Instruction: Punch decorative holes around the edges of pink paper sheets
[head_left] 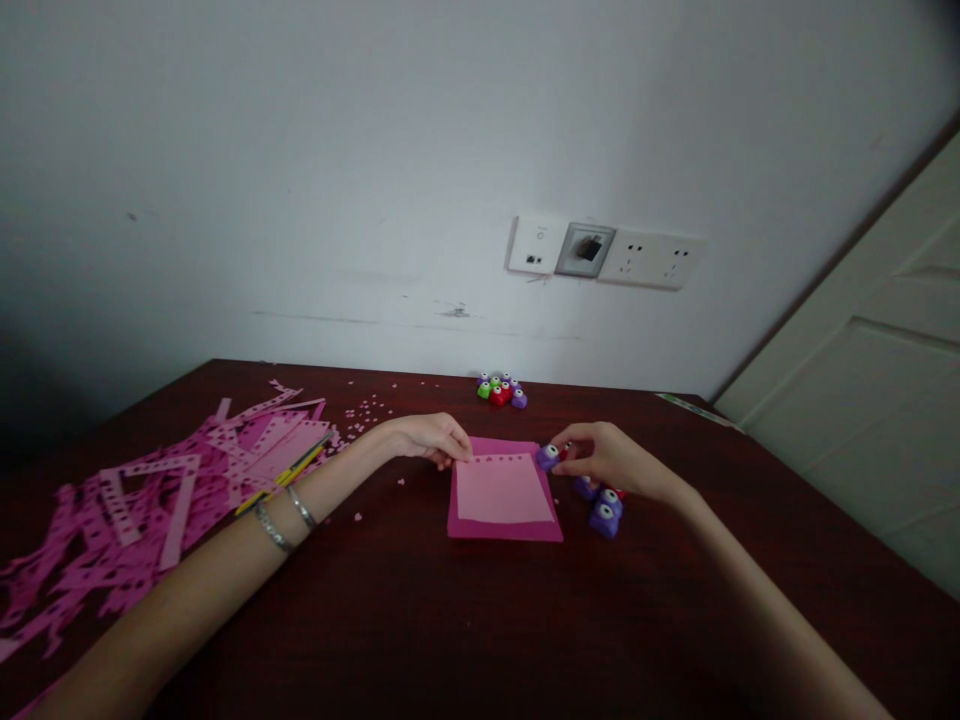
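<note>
A light pink sheet of paper [504, 490] with a row of small punched holes along its far edge lies on a darker pink sheet [504, 532]. At the far left corner of the paper, my left hand [431, 438] is closed in a pinch on its edge. My right hand [600, 455] grips a small purple craft punch [548, 458] with a white button, at the paper's far right corner. Whether the paper sits inside the punch's slot, I cannot tell. Just under and in front of my right hand stand more purple craft punches [606, 513], partly hidden.
A cluster of purple, green and red punches [500, 393] stands near the wall. Cut pink strips [180, 490] heap up on the left, with a thin yellow and dark tool [304, 462] on them. Tiny paper bits [364, 412] are scattered nearby. Sockets [652, 258] line the wall.
</note>
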